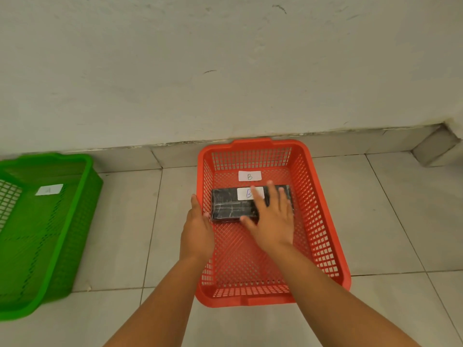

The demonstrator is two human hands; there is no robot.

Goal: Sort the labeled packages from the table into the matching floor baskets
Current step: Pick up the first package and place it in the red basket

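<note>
A black wrapped package (pixel 230 205) with a white "B" label lies in the far half of the red basket (pixel 323 221), just in front of the basket's own white "B" tag (pixel 249 176). My right hand (pixel 271 216) lies over the package's right part, with the fingers spread to its far edge and the thumb on its near edge. My left hand (pixel 196 231) is held edge-up over the basket's left rim, fingers straight, with the tips close to the package's left end.
A green basket (pixel 75 221) with a white tag (pixel 49 189) stands on the tiled floor to the left, about a tile's width from the red one. Both sit near a grey wall (pixel 225 71). A wall corner juts out at the far right.
</note>
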